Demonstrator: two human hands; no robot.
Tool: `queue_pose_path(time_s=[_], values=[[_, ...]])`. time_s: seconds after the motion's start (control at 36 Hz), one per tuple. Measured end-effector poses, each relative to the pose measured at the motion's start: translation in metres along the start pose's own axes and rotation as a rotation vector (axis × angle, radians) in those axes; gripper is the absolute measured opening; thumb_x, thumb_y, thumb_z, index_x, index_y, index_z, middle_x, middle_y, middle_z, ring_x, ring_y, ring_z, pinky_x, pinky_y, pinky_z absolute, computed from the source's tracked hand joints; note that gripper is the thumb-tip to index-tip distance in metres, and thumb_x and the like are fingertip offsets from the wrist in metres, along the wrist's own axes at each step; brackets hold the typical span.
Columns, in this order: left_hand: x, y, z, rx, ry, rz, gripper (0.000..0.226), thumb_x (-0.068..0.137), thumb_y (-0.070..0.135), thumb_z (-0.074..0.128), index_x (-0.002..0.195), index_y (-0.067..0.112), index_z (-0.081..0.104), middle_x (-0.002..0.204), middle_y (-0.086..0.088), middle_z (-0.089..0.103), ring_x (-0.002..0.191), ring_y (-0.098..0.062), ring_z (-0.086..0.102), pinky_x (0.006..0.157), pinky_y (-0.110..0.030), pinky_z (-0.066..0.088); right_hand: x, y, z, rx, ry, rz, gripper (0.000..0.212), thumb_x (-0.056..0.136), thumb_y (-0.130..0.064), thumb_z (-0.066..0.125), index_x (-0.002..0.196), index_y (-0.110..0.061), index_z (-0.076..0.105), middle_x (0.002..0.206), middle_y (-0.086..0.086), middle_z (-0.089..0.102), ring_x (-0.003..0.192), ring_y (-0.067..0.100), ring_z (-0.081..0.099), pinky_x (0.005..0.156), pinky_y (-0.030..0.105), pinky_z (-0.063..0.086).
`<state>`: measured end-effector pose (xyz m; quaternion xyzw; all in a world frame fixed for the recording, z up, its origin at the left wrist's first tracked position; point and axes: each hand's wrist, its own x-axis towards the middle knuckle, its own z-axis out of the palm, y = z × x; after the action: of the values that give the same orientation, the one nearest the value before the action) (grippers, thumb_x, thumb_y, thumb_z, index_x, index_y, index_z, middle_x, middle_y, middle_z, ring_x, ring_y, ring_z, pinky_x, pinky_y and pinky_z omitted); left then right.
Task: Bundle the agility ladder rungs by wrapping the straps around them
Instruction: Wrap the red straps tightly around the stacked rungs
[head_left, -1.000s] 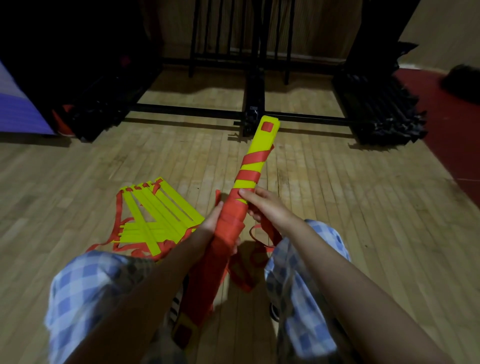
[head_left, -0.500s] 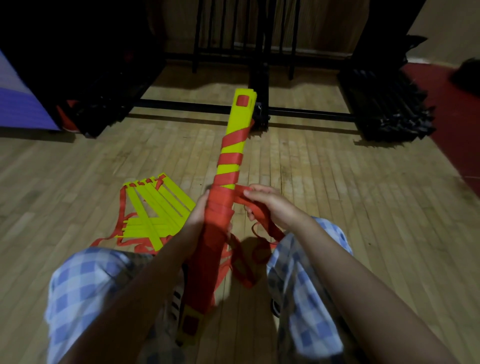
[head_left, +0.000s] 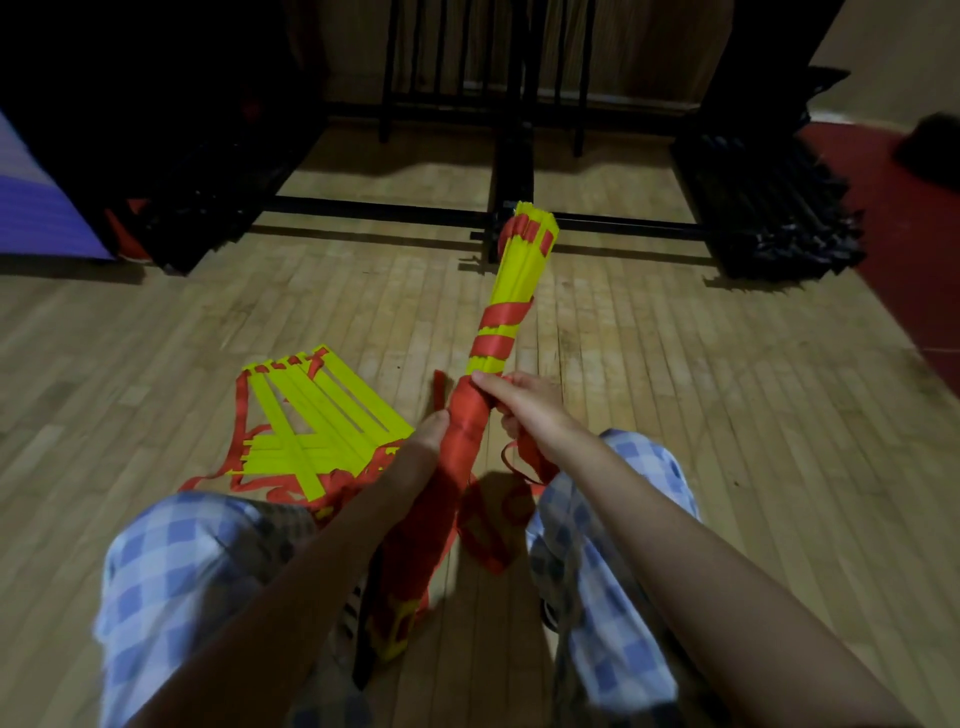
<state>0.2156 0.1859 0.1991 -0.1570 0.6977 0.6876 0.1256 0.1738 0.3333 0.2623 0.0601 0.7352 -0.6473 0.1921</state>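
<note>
Here both hands, left hand (head_left: 434, 426) and right hand (head_left: 524, 405), grip the strap-wrapped rung bundle (head_left: 480, 410) mid-length.

arms (head_left: 649, 525): bare, no sleeves | trousers (head_left: 171, 577): blue-and-white checked, loose

Indoor sports hall, strip hardwood floor (head_left: 675, 389), red court border (head_left: 904, 270), black metal equipment racks (head_left: 519, 156), purple mat (head_left: 36, 208)

We saw a pale wooden plank floor (head_left: 649, 415) carrying a loose heap of yellow ladder rungs (head_left: 311, 431) tangled in red straps (head_left: 239, 415) at left. Farther back, a black metal rack base (head_left: 395, 210) and a dark bundle of poles (head_left: 769, 208) lay on it.
</note>
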Motion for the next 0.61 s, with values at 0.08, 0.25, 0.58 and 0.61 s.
queue_pose_path(time_s=[0.08, 0.25, 0.58, 0.61], values=[[-0.003, 0.004, 0.010, 0.037, 0.018, 0.064, 0.019, 0.092, 0.035, 0.057, 0.108, 0.025, 0.056, 0.100, -0.013, 0.064, 0.083, -0.022, 0.060, 0.075, -0.031, 0.047, 0.002, 0.002, 0.003, -0.089, 0.079, -0.006, 0.037, 0.082, -0.050, 0.071, 0.077, -0.017, 0.055, 0.060, -0.002, 0.050, 0.044, 0.010, 0.044, 0.042, 0.022, 0.034], [-0.004, 0.002, 0.014, 0.096, 0.012, 0.144, 0.019, 0.091, 0.015, 0.066, 0.104, 0.027, 0.058, 0.053, 0.008, 0.063, 0.047, -0.001, 0.058, 0.048, -0.014, 0.044, 0.003, 0.007, 0.002, -0.094, 0.168, -0.061, 0.032, 0.082, -0.041, 0.072, 0.064, -0.021, 0.056, 0.054, -0.001, 0.053, 0.047, 0.014, 0.049, 0.048, 0.027, 0.039], [0.000, 0.035, 0.003, -0.431, -0.396, -0.391, 0.077, 0.093, 0.063, 0.020, 0.095, 0.001, 0.066, 0.073, -0.029, 0.068, 0.060, -0.031, 0.070, 0.049, -0.027, 0.054, -0.003, -0.005, 0.000, 0.185, -0.009, -0.065, 0.048, 0.094, -0.030, 0.056, 0.048, -0.026, 0.068, 0.045, 0.005, 0.038, 0.032, 0.011, 0.031, 0.043, 0.025, 0.030], [-0.002, 0.033, 0.002, -0.412, -0.490, -0.428, 0.083, 0.088, 0.069, 0.021, 0.092, 0.006, 0.074, 0.078, -0.026, 0.069, 0.067, -0.037, 0.071, 0.052, -0.030, 0.056, -0.002, -0.004, 0.000, 0.154, -0.008, -0.066, 0.047, 0.094, -0.032, 0.056, 0.049, -0.027, 0.068, 0.043, 0.004, 0.038, 0.033, 0.011, 0.032, 0.044, 0.026, 0.031]])
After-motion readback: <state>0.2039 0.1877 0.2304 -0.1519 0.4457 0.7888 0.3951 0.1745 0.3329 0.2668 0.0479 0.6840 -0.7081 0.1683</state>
